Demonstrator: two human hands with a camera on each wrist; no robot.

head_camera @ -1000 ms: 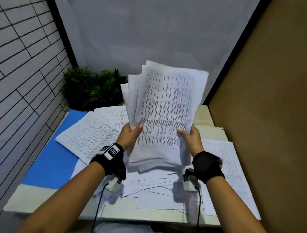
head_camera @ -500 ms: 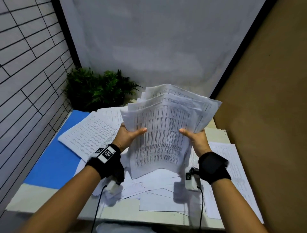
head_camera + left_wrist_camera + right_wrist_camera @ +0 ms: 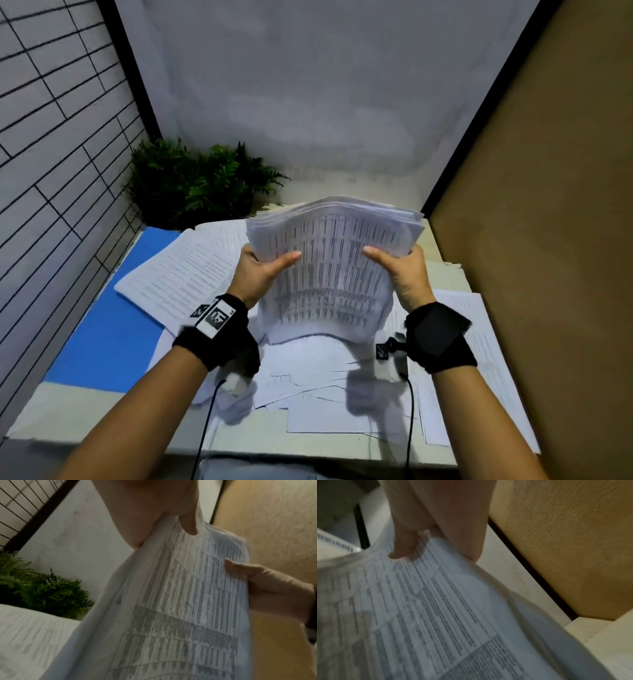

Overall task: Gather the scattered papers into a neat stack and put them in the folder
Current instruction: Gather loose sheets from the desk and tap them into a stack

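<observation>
Compared with one second earlier, the held bundle of papers (image 3: 329, 270) sits lower and is tipped away from the camera, and its top edges, then fanned and offset, now lie close together in a rounded arch. Both hands have stayed at the bundle's sides.

Left hand (image 3: 258, 274) grasps the left edge of the bundle: the thumb lies across the printed front sheet and the fingers are hidden behind the paper. In the left wrist view the thumb presses the top sheet near its upper edge, and the bundle's edge is seated in the crook of the hand.

Right hand (image 3: 406, 274) grasps the right edge in mirror fashion, thumb on the front sheet and fingers behind. The right wrist view confirms the thumb on the printed face, though the sheets there are blurred.

Bundle position: held above the desk (image 3: 102, 418), roughly over its middle, with the lower edge hanging just above loose sheets (image 3: 325, 380) that lie overlapped on the desk surface.

One larger printed sheet (image 3: 181, 274) lies partly on the blue folder (image 3: 109, 329) at the left of the desk. Further sheets lie along the right side.

A green plant (image 3: 195, 185) stands at the rear left corner, against the wall.
</observation>
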